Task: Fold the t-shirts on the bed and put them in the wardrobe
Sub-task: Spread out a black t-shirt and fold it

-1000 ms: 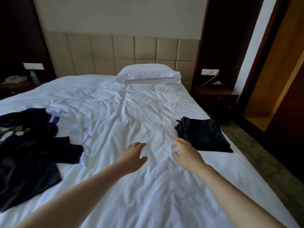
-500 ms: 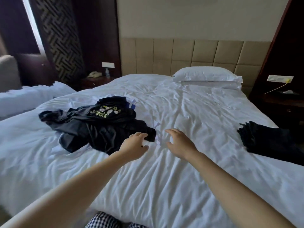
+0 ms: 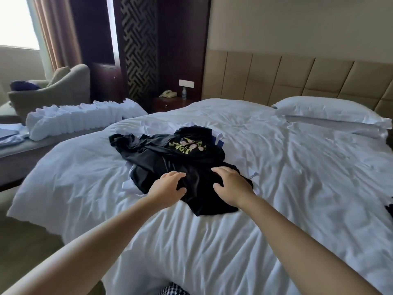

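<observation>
A crumpled heap of black t-shirts (image 3: 170,158) lies on the white bed (image 3: 297,177), one showing a yellow and pink print (image 3: 187,146); bits of white and blue cloth poke out from under the heap. My left hand (image 3: 168,187) and my right hand (image 3: 230,184) hover over the near edge of the heap, fingers apart and curled, holding nothing. A sliver of the folded black t-shirt (image 3: 389,207) shows at the right edge of the frame. The wardrobe is out of view.
A white pillow (image 3: 327,109) rests against the tan headboard. A nightstand (image 3: 170,103) with a phone and a water bottle stands beside the bed. To the left are an armchair (image 3: 53,88) and a bench with bunched white bedding (image 3: 85,118).
My view has swung left from the folded black t-shirt to the crumpled heap. Both hands have moved left with it and now reach over the heap's near edge.
</observation>
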The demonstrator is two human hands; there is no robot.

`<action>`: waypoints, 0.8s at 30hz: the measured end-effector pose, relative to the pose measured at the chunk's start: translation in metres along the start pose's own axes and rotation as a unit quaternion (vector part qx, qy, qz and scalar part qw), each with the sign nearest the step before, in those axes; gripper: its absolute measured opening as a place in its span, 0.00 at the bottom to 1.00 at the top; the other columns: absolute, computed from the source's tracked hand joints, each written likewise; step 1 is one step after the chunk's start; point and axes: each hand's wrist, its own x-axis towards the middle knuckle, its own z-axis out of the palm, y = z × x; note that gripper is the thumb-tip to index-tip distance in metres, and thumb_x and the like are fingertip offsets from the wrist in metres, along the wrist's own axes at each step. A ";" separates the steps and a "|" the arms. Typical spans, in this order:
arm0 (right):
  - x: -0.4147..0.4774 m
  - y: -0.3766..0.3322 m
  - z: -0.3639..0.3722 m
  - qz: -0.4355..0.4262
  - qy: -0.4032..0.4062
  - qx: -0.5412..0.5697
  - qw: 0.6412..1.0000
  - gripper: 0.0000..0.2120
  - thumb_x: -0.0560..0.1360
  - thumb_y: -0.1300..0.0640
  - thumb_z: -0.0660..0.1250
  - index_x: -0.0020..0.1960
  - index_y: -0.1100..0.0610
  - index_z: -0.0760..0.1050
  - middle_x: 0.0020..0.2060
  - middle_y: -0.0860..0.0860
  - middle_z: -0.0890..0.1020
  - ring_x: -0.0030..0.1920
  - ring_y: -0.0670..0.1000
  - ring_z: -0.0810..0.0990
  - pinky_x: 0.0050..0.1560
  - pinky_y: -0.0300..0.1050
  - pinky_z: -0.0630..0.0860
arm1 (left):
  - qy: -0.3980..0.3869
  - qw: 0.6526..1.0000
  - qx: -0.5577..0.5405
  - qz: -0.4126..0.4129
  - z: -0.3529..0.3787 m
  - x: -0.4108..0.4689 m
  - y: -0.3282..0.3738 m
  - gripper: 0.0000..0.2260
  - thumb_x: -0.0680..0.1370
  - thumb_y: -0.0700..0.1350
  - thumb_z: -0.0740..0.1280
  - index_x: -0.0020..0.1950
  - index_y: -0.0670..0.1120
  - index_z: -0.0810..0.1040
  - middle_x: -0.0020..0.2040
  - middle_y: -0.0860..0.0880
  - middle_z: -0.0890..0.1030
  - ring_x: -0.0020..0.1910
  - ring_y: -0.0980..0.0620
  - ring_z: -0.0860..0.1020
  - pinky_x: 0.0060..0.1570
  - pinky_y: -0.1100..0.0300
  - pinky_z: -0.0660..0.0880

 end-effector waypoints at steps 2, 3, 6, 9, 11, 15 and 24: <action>0.016 0.001 0.007 0.000 -0.005 0.001 1.000 0.25 0.79 0.54 0.60 0.75 0.50 0.63 0.74 0.46 0.65 0.74 0.48 0.62 0.68 0.47 0.67 | 0.004 1.000 -0.007 -0.006 0.003 0.011 -0.014 0.24 0.80 0.50 0.62 0.76 0.51 0.64 0.74 0.52 0.67 0.73 0.50 0.64 0.64 0.57 0.67; 0.025 0.003 0.012 0.001 -0.008 0.002 1.000 0.25 0.79 0.54 0.60 0.75 0.50 0.63 0.74 0.46 0.65 0.74 0.48 0.62 0.69 0.47 0.67 | 0.007 1.000 -0.009 -0.007 0.005 0.019 -0.020 0.24 0.80 0.50 0.62 0.76 0.51 0.64 0.74 0.52 0.67 0.73 0.51 0.64 0.64 0.57 0.67; 0.053 0.012 0.027 0.009 -0.011 0.011 1.000 0.24 0.79 0.54 0.60 0.75 0.50 0.64 0.74 0.45 0.66 0.73 0.48 0.62 0.69 0.46 0.67 | 0.015 1.000 -0.009 0.001 0.010 0.047 -0.036 0.23 0.81 0.50 0.62 0.76 0.51 0.65 0.74 0.53 0.67 0.73 0.51 0.64 0.66 0.57 0.66; 0.088 0.022 0.044 0.023 -0.007 0.024 0.999 0.23 0.80 0.53 0.60 0.74 0.49 0.64 0.73 0.44 0.66 0.73 0.47 0.63 0.67 0.46 0.67 | 0.023 1.000 -0.014 0.007 0.016 0.082 -0.048 0.23 0.81 0.50 0.62 0.76 0.51 0.65 0.74 0.53 0.67 0.74 0.51 0.63 0.67 0.57 0.65; 0.114 0.031 0.057 0.033 -0.004 0.027 0.999 0.23 0.80 0.52 0.60 0.74 0.49 0.65 0.73 0.44 0.66 0.72 0.47 0.63 0.66 0.45 0.67 | 0.027 0.999 -0.021 0.009 0.024 0.109 -0.056 0.23 0.81 0.50 0.62 0.76 0.52 0.65 0.74 0.53 0.67 0.74 0.51 0.63 0.67 0.56 0.65; 0.157 0.047 0.082 0.054 -0.019 0.020 0.998 0.26 0.80 0.49 0.61 0.77 0.47 0.60 0.76 0.44 0.60 0.76 0.47 0.57 0.70 0.47 0.64 | 0.038 0.999 -0.028 0.011 0.041 0.154 -0.071 0.24 0.81 0.50 0.62 0.76 0.52 0.64 0.75 0.53 0.66 0.75 0.51 0.61 0.68 0.55 0.64; 0.233 0.058 0.118 0.044 0.012 -0.051 0.998 0.23 0.81 0.51 0.60 0.75 0.44 0.64 0.79 0.47 0.52 0.78 0.50 0.49 0.76 0.52 0.55 | 0.121 0.992 0.018 0.028 0.092 0.212 -0.098 0.15 0.81 0.50 0.62 0.69 0.53 0.70 0.80 0.49 0.54 0.79 0.48 0.42 0.76 0.55 0.40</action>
